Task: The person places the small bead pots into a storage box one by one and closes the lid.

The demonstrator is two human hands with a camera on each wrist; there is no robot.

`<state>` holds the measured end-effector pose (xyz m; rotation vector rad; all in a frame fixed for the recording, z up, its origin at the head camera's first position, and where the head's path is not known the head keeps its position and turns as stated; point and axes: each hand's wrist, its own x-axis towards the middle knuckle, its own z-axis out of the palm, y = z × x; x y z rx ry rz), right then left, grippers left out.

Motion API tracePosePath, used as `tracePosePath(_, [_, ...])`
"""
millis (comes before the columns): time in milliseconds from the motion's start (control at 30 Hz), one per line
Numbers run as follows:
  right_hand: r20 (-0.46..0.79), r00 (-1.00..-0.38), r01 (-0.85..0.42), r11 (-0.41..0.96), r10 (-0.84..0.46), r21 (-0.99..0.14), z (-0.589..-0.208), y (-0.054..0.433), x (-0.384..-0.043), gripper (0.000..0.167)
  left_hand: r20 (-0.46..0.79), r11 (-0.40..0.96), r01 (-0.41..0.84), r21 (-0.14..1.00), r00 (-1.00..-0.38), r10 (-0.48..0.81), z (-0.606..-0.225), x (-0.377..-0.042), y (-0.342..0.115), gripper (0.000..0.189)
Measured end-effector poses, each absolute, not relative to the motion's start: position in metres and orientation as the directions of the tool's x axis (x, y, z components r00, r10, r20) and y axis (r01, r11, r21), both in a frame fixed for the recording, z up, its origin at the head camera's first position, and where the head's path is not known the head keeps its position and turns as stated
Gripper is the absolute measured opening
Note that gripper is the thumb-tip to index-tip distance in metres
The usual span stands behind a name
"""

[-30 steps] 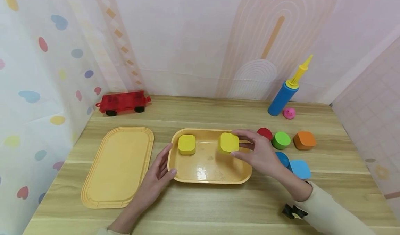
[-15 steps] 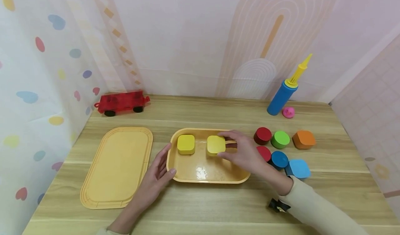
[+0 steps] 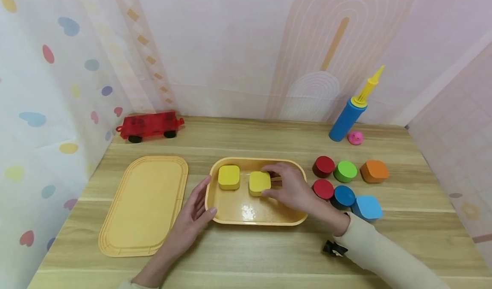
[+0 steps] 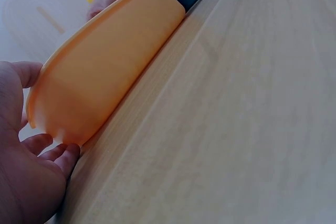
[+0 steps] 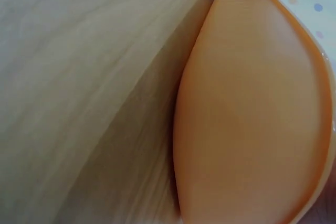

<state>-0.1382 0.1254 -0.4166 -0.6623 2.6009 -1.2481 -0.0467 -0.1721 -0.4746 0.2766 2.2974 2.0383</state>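
A light orange-yellow plastic box (image 3: pixel 246 223) with rounded corners stands on the wooden table. My left hand (image 3: pixel 194 212) holds its left end; in the left wrist view the thumb lies at the rim and the fingers bend against the end wall (image 4: pixel 100 66). Inside, my right hand (image 3: pixel 290 187) pinches a yellow rounded-square block (image 3: pixel 260 182) between thumb and fingers, low over the box floor. A second, similar yellow block (image 3: pixel 229 176) sits in the left part of the box. The box wall (image 5: pixel 247 103) hides this grip from the right wrist camera.
The matching flat lid (image 3: pixel 144 203) lies left of the box. To the right are red (image 3: pixel 323 166), green (image 3: pixel 346 171), blue (image 3: pixel 343 196), light blue (image 3: pixel 367 207) and orange (image 3: pixel 374 170) blocks. Behind stand a red toy wagon (image 3: pixel 150 125), a blue-yellow pump (image 3: pixel 347 120) and a pink duck (image 3: pixel 355 137).
My right hand has carried the yellow block leftward and down into the box, closer to the other yellow block. The left hand stays on the box's left end.
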Motion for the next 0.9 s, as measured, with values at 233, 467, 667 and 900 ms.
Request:
tracePosePath(233, [0.047, -0.879, -0.361, 0.598, -0.475, -0.716, -0.418, 0.120, -0.139, 0.056, 0.075, 0.114, 0.096, 0.989, -0.982, 0.171, -0.475, -0.046, -0.172, 0.074])
tracePosePath(467, [0.090, -0.866, -0.433, 0.648, -0.491, -0.626, -0.418, 0.117, -0.144, 0.057, 0.083, 0.113, 0.104, 0.988, -0.981, 0.176, -0.474, -0.046, -0.172, 0.074])
tracePosePath(667, [0.093, -0.874, -0.437, 0.685, -0.478, -0.582, -0.419, 0.113, -0.146, 0.059, 0.087, 0.109, 0.108, 0.988, -0.980, 0.180, -0.474, -0.047, -0.172, 0.073])
tracePosePath(900, [0.104, -0.881, -0.431, 0.689, -0.462, -0.583, -0.420, 0.107, -0.146, 0.059, 0.083, 0.109, 0.104, 0.989, -0.980, 0.179, -0.474, -0.046, -0.172, 0.073])
